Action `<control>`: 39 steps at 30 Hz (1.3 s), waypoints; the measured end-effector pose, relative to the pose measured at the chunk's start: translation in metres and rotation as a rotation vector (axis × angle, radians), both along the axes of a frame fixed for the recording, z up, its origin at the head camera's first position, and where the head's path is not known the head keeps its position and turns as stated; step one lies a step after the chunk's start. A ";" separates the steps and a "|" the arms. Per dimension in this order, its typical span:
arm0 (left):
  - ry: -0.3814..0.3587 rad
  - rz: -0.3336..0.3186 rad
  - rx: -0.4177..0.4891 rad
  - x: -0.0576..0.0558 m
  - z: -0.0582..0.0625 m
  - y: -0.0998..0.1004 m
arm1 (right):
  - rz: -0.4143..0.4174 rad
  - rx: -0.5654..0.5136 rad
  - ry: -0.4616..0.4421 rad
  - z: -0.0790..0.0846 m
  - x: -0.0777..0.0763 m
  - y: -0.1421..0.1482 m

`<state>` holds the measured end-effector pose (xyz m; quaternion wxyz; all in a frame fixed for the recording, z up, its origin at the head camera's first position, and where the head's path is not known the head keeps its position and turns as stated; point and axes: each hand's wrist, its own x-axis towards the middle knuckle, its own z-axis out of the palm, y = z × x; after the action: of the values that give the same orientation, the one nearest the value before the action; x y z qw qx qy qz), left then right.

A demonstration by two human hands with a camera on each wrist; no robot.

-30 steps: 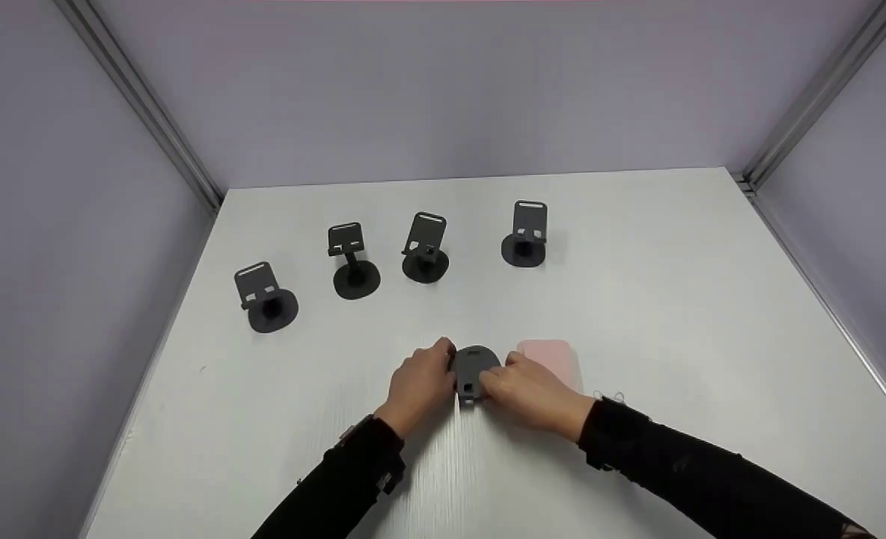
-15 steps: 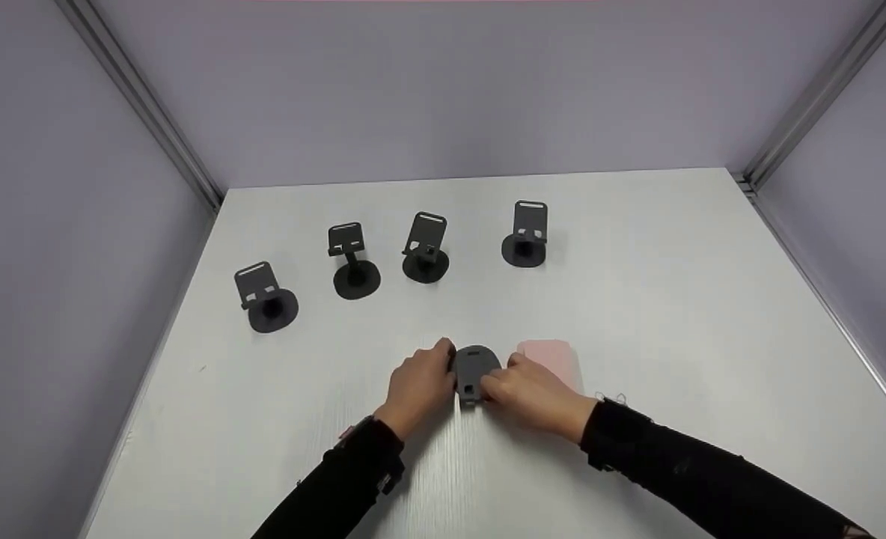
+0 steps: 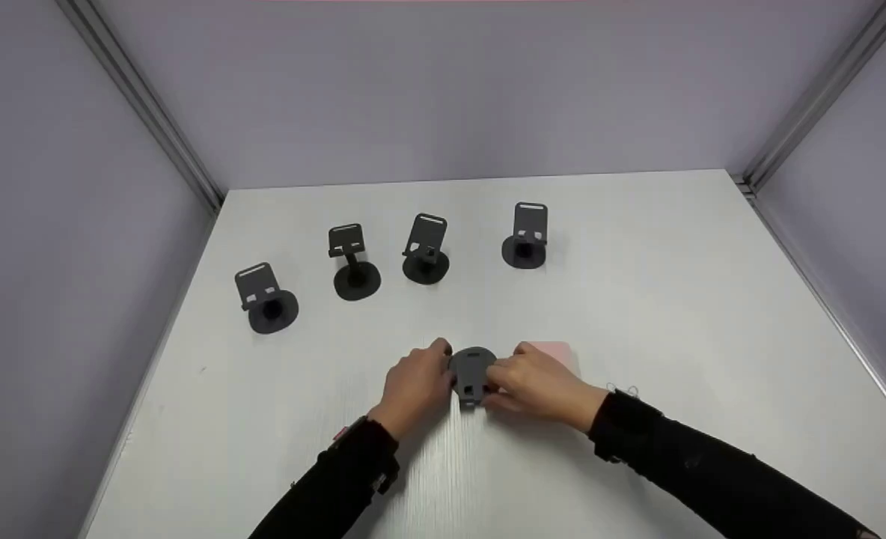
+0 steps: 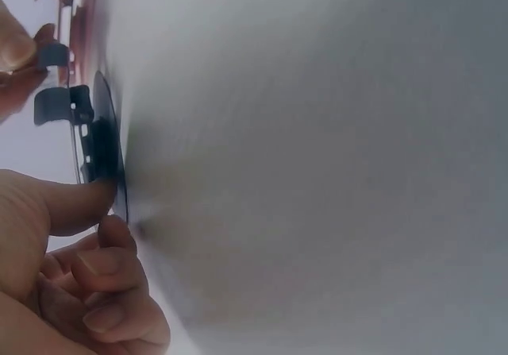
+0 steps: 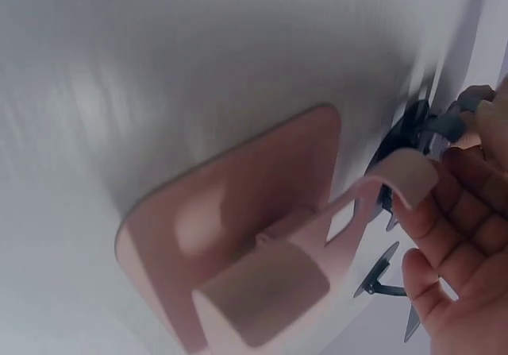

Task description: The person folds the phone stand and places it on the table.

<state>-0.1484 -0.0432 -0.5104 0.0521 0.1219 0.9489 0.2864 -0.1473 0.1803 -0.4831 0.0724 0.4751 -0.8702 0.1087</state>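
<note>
A dark grey phone stand (image 3: 473, 364), folded low over its round base, lies between both hands on the white table. My left hand (image 3: 415, 383) pinches the left edge of its base; the left wrist view shows the thumb (image 4: 83, 204) above and curled fingers (image 4: 119, 283) below. At the plate's lower right edge, my right hand (image 3: 536, 383) grips the stand with curled fingers, close by its small front hooks (image 4: 52, 106). A pink phone stand (image 5: 262, 204) sits just right of it, largely hidden under my right hand in the head view.
Several black phone stands stand upright farther back: one at far left (image 3: 267, 301), two near the middle, such as this stand (image 3: 426, 251), and one to the right (image 3: 525, 236). Pale walls (image 3: 443, 90) enclose the table's back and sides.
My right hand has shifted slightly right, its thumb now showing below the fingers. The grey stand's plate has turned a little, baring more of the base on the left. The left hand barely moved.
</note>
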 end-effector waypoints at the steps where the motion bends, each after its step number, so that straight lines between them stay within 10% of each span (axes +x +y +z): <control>1: -0.004 0.006 0.002 0.000 0.001 -0.001 | -0.004 -0.003 0.000 0.002 -0.001 0.001; 13: 0.022 0.084 -0.037 -0.012 0.009 -0.013 | -0.022 -0.077 0.058 0.012 -0.014 0.010; 23: 0.253 0.091 -0.146 -0.019 0.005 -0.034 | -0.091 -0.134 0.114 0.018 -0.034 0.025; 39: 0.179 0.066 -0.224 -0.022 -0.001 -0.064 | -0.280 -0.118 0.052 0.021 -0.069 0.053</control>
<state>-0.1707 -0.1068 -0.5112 -0.0288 0.1090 0.9793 0.1682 -0.2167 0.2336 -0.4618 0.1372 0.3467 -0.9178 0.1363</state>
